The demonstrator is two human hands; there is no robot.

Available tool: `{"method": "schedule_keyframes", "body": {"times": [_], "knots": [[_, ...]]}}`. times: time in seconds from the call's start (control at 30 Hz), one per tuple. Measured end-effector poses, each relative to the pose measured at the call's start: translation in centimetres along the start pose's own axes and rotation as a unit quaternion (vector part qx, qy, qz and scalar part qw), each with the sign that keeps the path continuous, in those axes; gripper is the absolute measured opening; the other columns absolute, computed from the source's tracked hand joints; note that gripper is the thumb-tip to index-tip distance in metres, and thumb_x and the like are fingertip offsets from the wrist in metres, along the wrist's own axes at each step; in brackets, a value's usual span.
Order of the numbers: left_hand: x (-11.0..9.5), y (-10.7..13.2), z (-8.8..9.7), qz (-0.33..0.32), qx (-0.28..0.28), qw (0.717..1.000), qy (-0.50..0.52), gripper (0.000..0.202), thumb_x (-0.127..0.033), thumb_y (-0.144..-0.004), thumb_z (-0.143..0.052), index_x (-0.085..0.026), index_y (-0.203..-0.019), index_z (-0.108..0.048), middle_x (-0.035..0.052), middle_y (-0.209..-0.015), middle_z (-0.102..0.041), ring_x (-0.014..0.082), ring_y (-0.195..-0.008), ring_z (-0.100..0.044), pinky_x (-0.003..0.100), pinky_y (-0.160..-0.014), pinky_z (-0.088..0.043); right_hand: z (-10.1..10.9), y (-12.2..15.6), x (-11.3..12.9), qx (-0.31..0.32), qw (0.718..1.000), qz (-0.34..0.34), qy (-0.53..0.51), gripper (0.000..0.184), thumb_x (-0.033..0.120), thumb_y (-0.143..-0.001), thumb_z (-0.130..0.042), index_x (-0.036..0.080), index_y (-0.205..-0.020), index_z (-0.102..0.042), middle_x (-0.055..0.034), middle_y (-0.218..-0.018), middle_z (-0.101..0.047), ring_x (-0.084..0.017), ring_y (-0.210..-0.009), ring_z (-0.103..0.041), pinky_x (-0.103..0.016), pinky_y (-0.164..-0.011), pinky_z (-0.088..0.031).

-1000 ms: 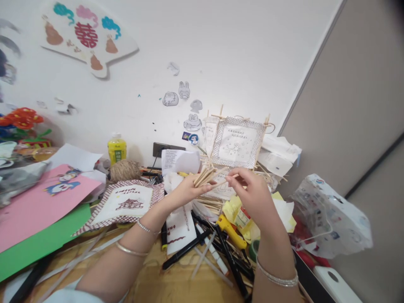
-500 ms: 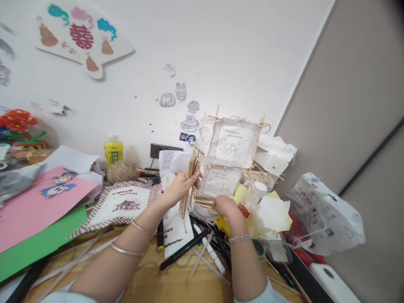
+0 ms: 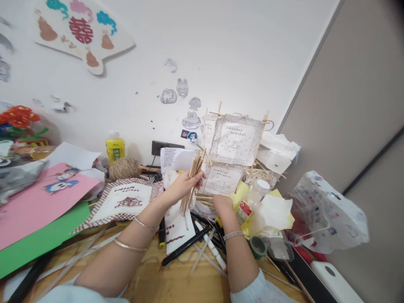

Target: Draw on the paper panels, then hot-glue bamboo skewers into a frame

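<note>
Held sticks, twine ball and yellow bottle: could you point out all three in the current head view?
Held sticks (image 3: 196, 165): head view, on the upper part of the bunch.
Twine ball (image 3: 124, 169): head view, on the middle of its wound side.
Yellow bottle (image 3: 115, 147): head view, on its body below the cap.

The bundled sticks (image 3: 195, 166) are pale straw-tan, the ball of twine (image 3: 124, 169) a duller brown. A white panel (image 3: 107, 205) wears a maroon crosshatched border around a dark red-brown building; the upright panel (image 3: 236, 142) is off-white, edged in grey lattice. Beside a pink sheet (image 3: 55, 206) lies a bright green one. The tabletop (image 3: 176, 282) is honey-brown, the sleeves (image 3: 249, 288) pale blue, the fan-shaped board (image 3: 63, 40) white with red, teal, pink and brown.
</note>
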State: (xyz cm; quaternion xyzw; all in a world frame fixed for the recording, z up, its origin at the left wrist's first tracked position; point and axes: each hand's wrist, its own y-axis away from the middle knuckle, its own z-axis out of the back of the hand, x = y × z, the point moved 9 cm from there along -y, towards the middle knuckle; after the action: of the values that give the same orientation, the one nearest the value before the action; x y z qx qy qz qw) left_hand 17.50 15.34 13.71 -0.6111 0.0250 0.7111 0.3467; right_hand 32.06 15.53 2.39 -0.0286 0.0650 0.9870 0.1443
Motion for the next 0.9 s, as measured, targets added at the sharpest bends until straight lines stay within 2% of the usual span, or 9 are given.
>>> {"method": "schedule_keyframes", "body": {"times": [0.23, 0.43, 0.57, 0.73, 0.9], "knots": [[-0.1, 0.2, -0.1, 0.013, 0.006, 1.000, 0.005, 0.041, -0.056, -0.076, -0.048, -0.015, -0.077, -0.055, 0.0006, -0.065, -0.054, 0.0147, -0.062, -0.053, 0.027, -0.059, -0.043, -0.4, -0.1, 0.1, 0.011, 1.000, 0.015, -0.004, 0.032, 0.015, -0.081, -0.051, 0.007, -0.109, -0.066, -0.0239, -0.110, -0.064, -0.028, -0.103, -0.063, -0.031, -0.080, -0.049], [-0.2, 0.3, -0.1, 0.008, 0.009, 1.000, 0.010, 0.042, -0.056, -0.078, -0.048, -0.015, -0.074, -0.056, 0.0008, -0.066, -0.054, 0.0139, -0.061, -0.052, 0.026, -0.059, -0.043, -0.3, 1.0, 0.0, 0.037, 0.998, 0.052, -0.018, 0.034, 0.031, -0.080, -0.056, 0.010, -0.103, -0.070, -0.0193, -0.108, -0.067, -0.028, -0.098, -0.064, -0.031, -0.077, -0.048], [-0.1, 0.2, 0.1, 0.005, 0.000, 1.000, 0.006, 0.041, -0.055, -0.078, -0.048, -0.015, -0.071, -0.056, -0.0004, -0.064, -0.054, 0.0130, -0.059, -0.052, 0.026, -0.059, -0.043, 0.3, 1.7, -0.4, 0.044, 0.994, 0.084, -0.048, 0.037, 0.040, -0.086, -0.047, 0.014, -0.100, -0.071, -0.0136, -0.103, -0.070, -0.023, -0.088, -0.066, -0.028, -0.072, -0.046], [-0.1, 0.2, -0.1, 0.006, 0.010, 1.000, 0.009, 0.042, -0.055, -0.078, -0.048, -0.015, -0.071, -0.055, 0.0001, -0.064, -0.053, 0.0134, -0.060, -0.051, 0.026, -0.059, -0.042, 0.3, 2.0, -0.7, 0.065, 0.987, 0.115, -0.088, 0.023, 0.033, -0.076, -0.062, 0.013, -0.084, -0.072, -0.0074, -0.081, -0.071, -0.016, -0.066, -0.061, -0.022, -0.057, -0.039], [-0.3, 0.3, -0.2, 0.007, 0.014, 1.000, 0.020, 0.040, -0.054, -0.079, -0.049, -0.015, -0.072, -0.055, 0.0002, -0.065, -0.053, 0.0134, -0.060, -0.051, 0.026, -0.060, -0.042, 1.6, 2.2, -1.0, 0.032, 0.983, 0.112, -0.142, 0.025, 0.031, -0.084, -0.054, 0.011, -0.085, -0.069, -0.0067, -0.079, -0.069, -0.012, -0.062, -0.056, -0.020, -0.055, -0.036]]}}
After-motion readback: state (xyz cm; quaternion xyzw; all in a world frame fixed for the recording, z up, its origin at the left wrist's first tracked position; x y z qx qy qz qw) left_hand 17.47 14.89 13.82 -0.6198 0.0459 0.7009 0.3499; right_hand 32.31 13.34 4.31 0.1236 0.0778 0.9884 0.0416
